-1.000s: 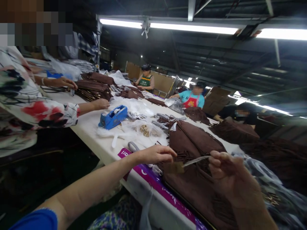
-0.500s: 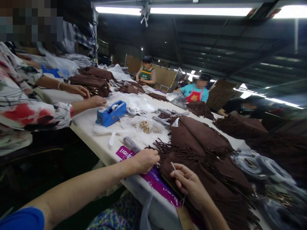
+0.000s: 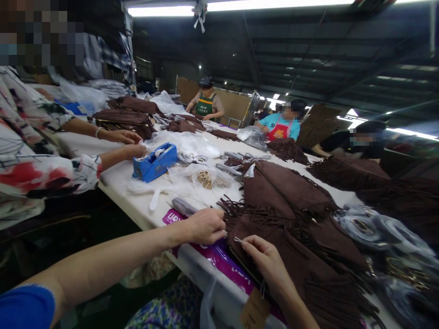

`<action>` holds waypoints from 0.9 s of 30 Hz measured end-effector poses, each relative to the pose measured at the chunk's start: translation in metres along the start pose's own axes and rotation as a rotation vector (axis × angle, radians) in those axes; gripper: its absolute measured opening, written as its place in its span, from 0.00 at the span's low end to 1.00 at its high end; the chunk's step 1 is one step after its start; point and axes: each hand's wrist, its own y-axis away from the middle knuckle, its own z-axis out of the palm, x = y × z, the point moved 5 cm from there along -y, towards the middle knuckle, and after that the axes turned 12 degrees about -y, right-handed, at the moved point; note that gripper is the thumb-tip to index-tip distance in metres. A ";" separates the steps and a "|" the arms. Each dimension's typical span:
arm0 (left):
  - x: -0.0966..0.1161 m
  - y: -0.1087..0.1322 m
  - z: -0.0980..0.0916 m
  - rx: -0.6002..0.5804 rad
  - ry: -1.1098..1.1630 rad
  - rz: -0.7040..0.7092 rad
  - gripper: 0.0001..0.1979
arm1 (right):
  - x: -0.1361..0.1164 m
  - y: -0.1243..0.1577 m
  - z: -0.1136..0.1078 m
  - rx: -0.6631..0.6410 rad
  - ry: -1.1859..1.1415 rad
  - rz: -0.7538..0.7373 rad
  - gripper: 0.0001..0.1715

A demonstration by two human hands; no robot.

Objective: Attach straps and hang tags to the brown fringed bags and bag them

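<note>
Brown bag (image 3: 305, 260) on the bench (image 3: 120, 183) looks soft, floppy and best held by its stiffer zip edge (image 3: 241, 262), with the left hand (image 3: 206, 226) curled at its corner, grip hidden, and the right hand (image 3: 269, 260) pinching a light string (image 3: 238, 240) above a card tag (image 3: 254, 310).

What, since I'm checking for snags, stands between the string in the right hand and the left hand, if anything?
Nothing visible: an open gap separates the white string, pinched in the right hand, from the left hand at the brown bag. The brown tag is lower, outside that gap.
</note>
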 end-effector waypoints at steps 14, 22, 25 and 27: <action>-0.006 -0.002 -0.003 -0.150 0.080 -0.054 0.15 | -0.014 -0.002 0.007 0.069 0.268 -0.209 0.17; -0.008 0.002 -0.011 -0.090 -0.036 -0.073 0.04 | -0.039 -0.006 0.029 0.051 0.442 -0.422 0.14; -0.008 0.003 -0.011 -0.075 -0.117 -0.136 0.05 | -0.045 -0.006 0.034 0.062 0.512 -0.500 0.13; -0.007 0.004 -0.012 -0.029 -0.152 -0.144 0.09 | -0.045 -0.007 0.035 0.073 0.534 -0.524 0.13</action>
